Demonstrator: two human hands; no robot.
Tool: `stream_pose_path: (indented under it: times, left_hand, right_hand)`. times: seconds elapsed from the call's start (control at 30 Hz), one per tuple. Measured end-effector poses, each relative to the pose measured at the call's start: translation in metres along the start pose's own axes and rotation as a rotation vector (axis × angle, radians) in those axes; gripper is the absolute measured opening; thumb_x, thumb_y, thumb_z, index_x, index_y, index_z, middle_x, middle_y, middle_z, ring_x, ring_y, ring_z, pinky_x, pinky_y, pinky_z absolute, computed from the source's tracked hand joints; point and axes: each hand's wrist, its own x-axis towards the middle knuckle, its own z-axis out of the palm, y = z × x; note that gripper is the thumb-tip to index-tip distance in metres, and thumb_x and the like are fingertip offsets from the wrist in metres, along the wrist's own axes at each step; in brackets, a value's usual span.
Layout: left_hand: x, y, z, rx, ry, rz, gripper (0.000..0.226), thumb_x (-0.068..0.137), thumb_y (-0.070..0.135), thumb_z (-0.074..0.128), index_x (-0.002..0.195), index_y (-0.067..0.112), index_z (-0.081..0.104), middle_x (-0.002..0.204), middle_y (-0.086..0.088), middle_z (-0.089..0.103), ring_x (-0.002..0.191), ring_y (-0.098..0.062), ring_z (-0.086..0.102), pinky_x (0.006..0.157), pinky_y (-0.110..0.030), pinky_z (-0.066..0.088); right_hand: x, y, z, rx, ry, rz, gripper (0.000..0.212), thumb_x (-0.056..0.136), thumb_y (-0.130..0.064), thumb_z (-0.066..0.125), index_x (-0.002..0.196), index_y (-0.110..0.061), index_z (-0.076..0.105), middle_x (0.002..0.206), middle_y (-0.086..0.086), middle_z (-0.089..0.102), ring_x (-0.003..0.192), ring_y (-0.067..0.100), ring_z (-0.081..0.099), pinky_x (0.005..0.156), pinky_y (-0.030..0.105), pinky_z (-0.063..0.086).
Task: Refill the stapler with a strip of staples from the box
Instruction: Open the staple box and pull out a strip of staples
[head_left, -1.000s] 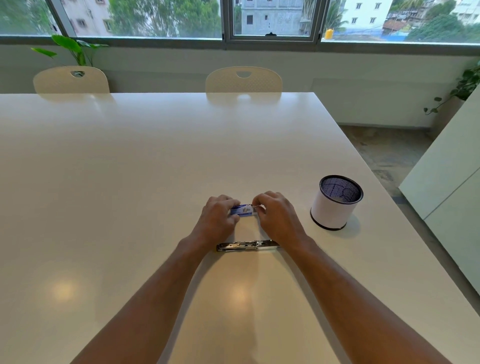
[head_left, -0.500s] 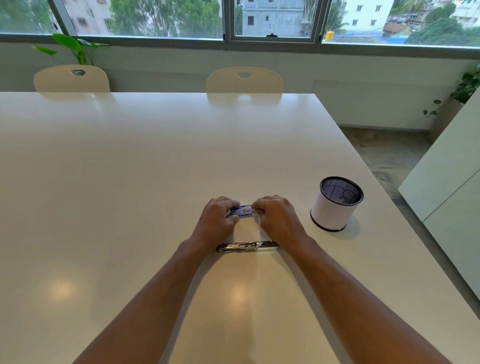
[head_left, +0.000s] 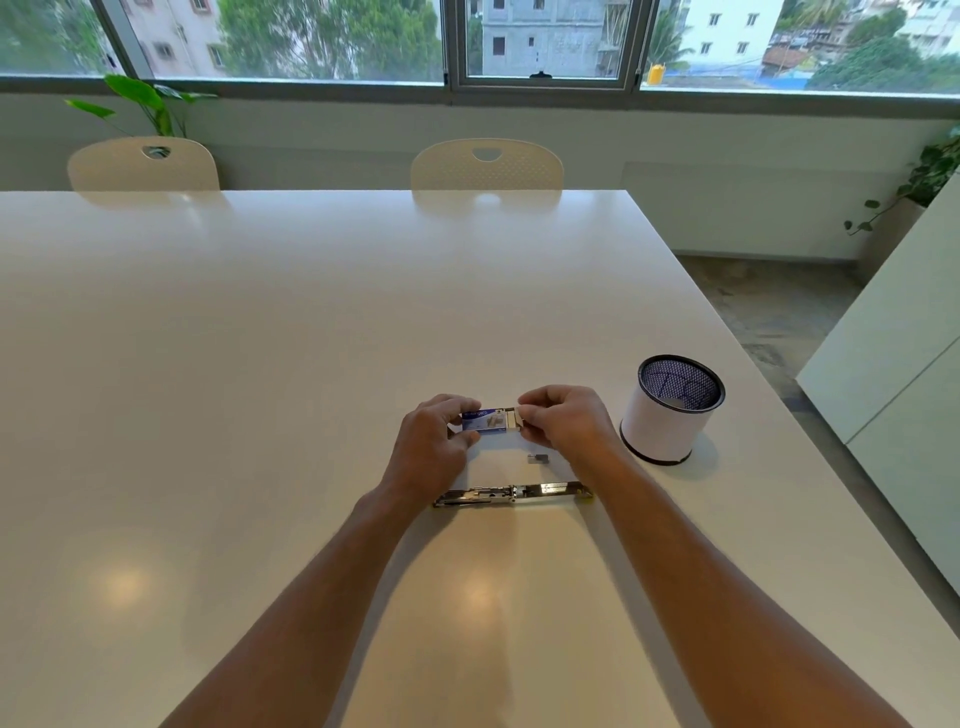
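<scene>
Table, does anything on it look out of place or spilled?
One small grey piece lies loose on the table, between the staple box and the opened stapler. It may be dropped staples, but it is too small to tell.

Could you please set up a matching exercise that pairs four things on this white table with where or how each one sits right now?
Things:
1. small blue and white staple box
2. long metal stapler, opened flat
3. white cylindrical pen holder with a black mesh rim
4. small grey scrap

States:
A. stands upright to the right of the right hand
B. lies on the table between the box and the stapler
C. held between both hands, the left hand gripping one end
D. lies flat on the table nearest the person

Pairs: 1-C, 2-D, 3-A, 4-B
</scene>
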Motion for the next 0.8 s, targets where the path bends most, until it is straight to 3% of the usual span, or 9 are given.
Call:
stream_pose_path:
  times: [0.1,0.53,0.8]
  left_hand:
    - [0.0,0.003,-0.002,0.002,0.027,0.013,0.035,0.088,-0.003,0.074,0.121,0.006,0.072,0.117,-0.007,0.072,0.099,-0.017,0.063,0.074,-0.008,0.05]
    - [-0.004,0.014,-0.005,0.006,0.086,0.055,0.035,0.089,-0.001,0.073,0.123,0.006,0.071,0.121,-0.009,0.072,0.107,-0.018,0.061,0.076,-0.001,0.047]
    - [-0.007,0.019,-0.007,-0.02,0.11,0.053,0.033,0.089,0.0,0.073,0.121,0.008,0.073,0.119,-0.006,0.072,0.109,-0.023,0.066,0.086,-0.025,0.058]
  right_hand:
    - [-0.002,-0.004,-0.002,0.108,-0.045,0.077,0.006,0.092,-0.005,0.069,0.095,-0.004,0.074,0.095,0.019,0.073,0.077,0.022,0.069,0.074,0.031,0.063]
    - [-0.005,-0.009,-0.005,0.217,-0.117,0.05,0.008,0.087,0.0,0.072,0.096,0.0,0.073,0.094,0.018,0.073,0.08,0.021,0.069,0.074,0.026,0.06]
    - [-0.007,-0.01,-0.007,0.321,-0.165,0.11,0.01,0.086,0.001,0.074,0.095,0.0,0.073,0.092,0.017,0.073,0.077,0.019,0.068,0.072,0.024,0.059]
